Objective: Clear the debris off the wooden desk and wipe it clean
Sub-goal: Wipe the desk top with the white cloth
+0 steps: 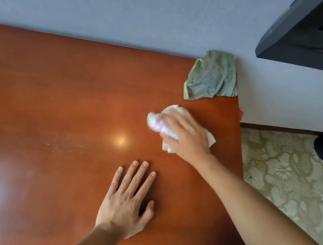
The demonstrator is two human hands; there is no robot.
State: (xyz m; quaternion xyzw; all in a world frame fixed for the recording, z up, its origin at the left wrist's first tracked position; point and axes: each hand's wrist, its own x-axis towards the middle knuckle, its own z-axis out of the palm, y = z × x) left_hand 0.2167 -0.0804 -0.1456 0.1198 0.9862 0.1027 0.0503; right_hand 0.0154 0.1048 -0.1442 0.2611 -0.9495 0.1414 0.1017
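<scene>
Nearest to us the left hand (126, 199) lies flat on the tabletop (55, 95), fingers spread, holding nothing. Right hand (188, 136) presses a crumpled white rag (160, 123) near the right edge, fingers over it. Green cloth (213, 76) lies at the far right corner, apart from both hands.

Reddish-brown glossy tabletop (65, 96), grey-green terry cloth (213, 77), white crumpled rag (161, 122), beige floral-patterned carpet (287, 174), pale blue-grey wall (112, 2)
</scene>
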